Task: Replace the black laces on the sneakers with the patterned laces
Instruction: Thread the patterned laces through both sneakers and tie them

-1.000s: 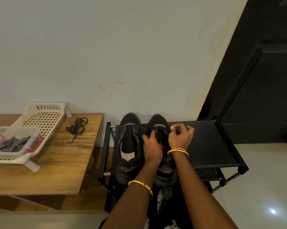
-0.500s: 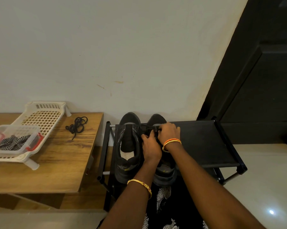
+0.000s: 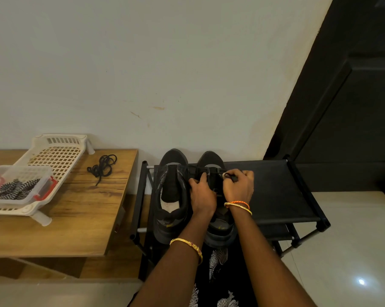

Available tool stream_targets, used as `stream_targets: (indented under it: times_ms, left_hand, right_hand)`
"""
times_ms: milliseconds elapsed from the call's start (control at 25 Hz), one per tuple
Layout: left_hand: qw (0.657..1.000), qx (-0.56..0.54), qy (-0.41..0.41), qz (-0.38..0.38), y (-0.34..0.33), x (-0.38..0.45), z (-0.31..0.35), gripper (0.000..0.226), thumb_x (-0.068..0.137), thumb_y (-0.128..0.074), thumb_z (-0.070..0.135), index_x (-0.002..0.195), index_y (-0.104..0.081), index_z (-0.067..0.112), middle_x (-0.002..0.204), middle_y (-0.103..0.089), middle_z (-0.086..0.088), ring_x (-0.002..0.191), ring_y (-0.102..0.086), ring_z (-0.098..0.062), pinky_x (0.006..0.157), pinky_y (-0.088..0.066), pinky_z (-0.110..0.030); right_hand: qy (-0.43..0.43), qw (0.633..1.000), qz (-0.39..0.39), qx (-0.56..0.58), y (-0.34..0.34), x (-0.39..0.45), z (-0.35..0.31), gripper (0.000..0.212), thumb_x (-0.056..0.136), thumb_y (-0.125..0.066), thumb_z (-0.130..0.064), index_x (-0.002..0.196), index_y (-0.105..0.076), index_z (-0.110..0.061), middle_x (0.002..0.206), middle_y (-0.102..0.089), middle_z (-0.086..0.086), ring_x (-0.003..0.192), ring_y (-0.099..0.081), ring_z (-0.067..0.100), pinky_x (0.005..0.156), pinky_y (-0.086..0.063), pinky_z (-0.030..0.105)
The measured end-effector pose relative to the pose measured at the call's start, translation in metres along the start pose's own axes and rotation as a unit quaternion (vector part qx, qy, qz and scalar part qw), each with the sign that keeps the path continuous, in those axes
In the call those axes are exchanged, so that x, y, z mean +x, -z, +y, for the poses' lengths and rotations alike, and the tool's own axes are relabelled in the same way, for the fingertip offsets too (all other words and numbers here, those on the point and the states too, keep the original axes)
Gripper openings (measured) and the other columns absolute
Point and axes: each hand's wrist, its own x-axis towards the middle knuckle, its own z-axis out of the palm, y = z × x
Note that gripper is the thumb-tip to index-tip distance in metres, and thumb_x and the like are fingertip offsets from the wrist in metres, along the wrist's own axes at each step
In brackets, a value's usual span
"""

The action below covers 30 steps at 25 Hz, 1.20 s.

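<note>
Meanwhile, both hands worked the right sneaker (image 3: 220, 227) on a black shoe rack (image 3: 282, 196): the left hand (image 3: 201, 194) gripped its tongue area, the right hand (image 3: 239, 185) pinched a black lace (image 3: 228, 175). Patterned laces (image 3: 16, 188) lay in a clear box (image 3: 44, 185) on the wooden table (image 3: 76, 218).

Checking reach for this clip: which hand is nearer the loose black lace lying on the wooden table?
Left. The left hand rests on the right-side sneaker, closer to the loose black lace; the right hand is farther right.
</note>
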Motion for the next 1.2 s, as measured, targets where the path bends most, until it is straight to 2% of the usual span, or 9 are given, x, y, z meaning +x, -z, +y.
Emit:
stream_targets:
  times_ms: [120, 240, 320, 400, 520, 600, 880, 1040, 1200]
  left_hand:
    - [1.000, -0.003, 0.005, 0.001, 0.000, 0.000, 0.000, 0.060, 0.090, -0.052, 0.000, 0.144, -0.036, 0.021, 0.133, -0.035, -0.013, 0.108, -0.054, -0.032, 0.096, -0.049, -0.040]
    - [1.000, -0.006, 0.004, 0.002, 0.000, -0.001, 0.000, 0.060, 0.090, -0.050, -0.002, 0.144, -0.036, 0.021, 0.134, -0.034, -0.013, 0.108, -0.054, -0.032, 0.095, -0.050, -0.040]
    - [1.000, -0.011, 0.004, 0.000, 0.001, -0.001, 0.000, 0.060, 0.090, -0.049, -0.002, 0.144, -0.036, 0.020, 0.133, -0.034, -0.013, 0.106, -0.054, -0.032, 0.093, -0.050, -0.040]
    - [1.000, -0.014, 0.001, -0.001, 0.001, 0.000, 0.000, 0.055, 0.092, -0.048, 0.002, 0.143, -0.038, 0.019, 0.132, -0.035, -0.013, 0.107, -0.054, -0.033, 0.094, -0.049, -0.041]
    - [1.000, -0.020, -0.005, 0.006, 0.001, -0.001, 0.001, 0.040, 0.095, -0.045, 0.011, 0.135, -0.045, 0.020, 0.128, -0.037, -0.012, 0.103, -0.054, -0.031, 0.090, -0.049, -0.040]
    - [1.000, -0.018, -0.005, 0.009, 0.000, 0.000, 0.001, 0.036, 0.094, -0.046, 0.010, 0.129, -0.049, 0.019, 0.126, -0.038, -0.012, 0.102, -0.055, -0.032, 0.089, -0.050, -0.040]
    - [1.000, -0.014, -0.001, 0.006, 0.001, -0.001, 0.002, 0.042, 0.096, -0.044, 0.011, 0.137, -0.044, 0.019, 0.131, -0.036, -0.013, 0.106, -0.053, -0.033, 0.092, -0.048, -0.040]
    - [1.000, -0.004, 0.002, 0.002, 0.001, -0.001, 0.002, 0.053, 0.095, -0.046, 0.005, 0.145, -0.035, 0.019, 0.134, -0.034, -0.013, 0.110, -0.052, -0.031, 0.096, -0.048, -0.039]
    - [1.000, -0.003, 0.005, -0.004, 0.001, -0.001, 0.002, 0.062, 0.091, -0.053, 0.002, 0.147, -0.032, 0.019, 0.135, -0.034, -0.014, 0.109, -0.054, -0.031, 0.095, -0.049, -0.040]
  right_hand:
    - [-0.122, 0.962, 0.005, 0.243, 0.009, 0.001, -0.006, 0.016, 0.085, -0.058, 0.003, 0.074, -0.059, -0.009, 0.108, -0.051, 0.007, 0.081, -0.052, 0.006, 0.070, -0.043, 0.007]
    - [-0.195, 0.911, -0.014, 0.363, 0.006, 0.008, -0.013, 0.023, 0.088, -0.048, 0.001, 0.070, -0.055, -0.012, 0.086, -0.064, 0.009, 0.074, -0.057, 0.015, 0.073, -0.048, 0.027]
    - [-0.164, 0.957, -0.035, 0.237, -0.003, 0.011, -0.018, 0.014, 0.088, -0.048, -0.010, 0.075, -0.054, -0.012, 0.073, -0.062, 0.006, 0.067, -0.055, 0.020, 0.072, -0.045, 0.035]
    - [-0.053, 0.993, -0.102, 0.022, -0.010, 0.017, -0.021, 0.005, 0.086, -0.052, -0.015, 0.090, -0.053, -0.012, 0.080, -0.063, 0.007, 0.076, -0.057, 0.027, 0.074, -0.045, 0.035]
    - [0.101, 0.928, -0.236, -0.270, -0.013, 0.028, -0.027, 0.025, 0.088, -0.055, -0.022, 0.112, -0.061, -0.017, 0.108, -0.067, 0.009, 0.106, -0.057, 0.031, 0.094, -0.040, 0.040]
    - [0.136, 0.895, -0.253, -0.343, -0.013, 0.032, -0.031, 0.028, 0.093, -0.051, -0.024, 0.118, -0.063, -0.020, 0.116, -0.065, 0.007, 0.114, -0.055, 0.030, 0.097, -0.036, 0.040]
    - [0.113, 0.919, -0.212, -0.313, -0.008, 0.022, -0.024, 0.020, 0.089, -0.056, -0.019, 0.105, -0.064, -0.010, 0.108, -0.064, 0.008, 0.103, -0.057, 0.028, 0.094, -0.037, 0.039]
    - [0.032, 0.964, -0.197, -0.177, 0.001, 0.016, -0.013, 0.014, 0.089, -0.056, -0.018, 0.099, -0.060, -0.010, 0.105, -0.058, 0.009, 0.101, -0.056, 0.029, 0.096, -0.040, 0.045]
    - [-0.026, 0.974, -0.209, -0.082, 0.006, 0.012, -0.007, 0.006, 0.093, -0.050, -0.018, 0.088, -0.052, -0.016, 0.101, -0.051, 0.006, 0.098, -0.054, 0.029, 0.098, -0.039, 0.052]
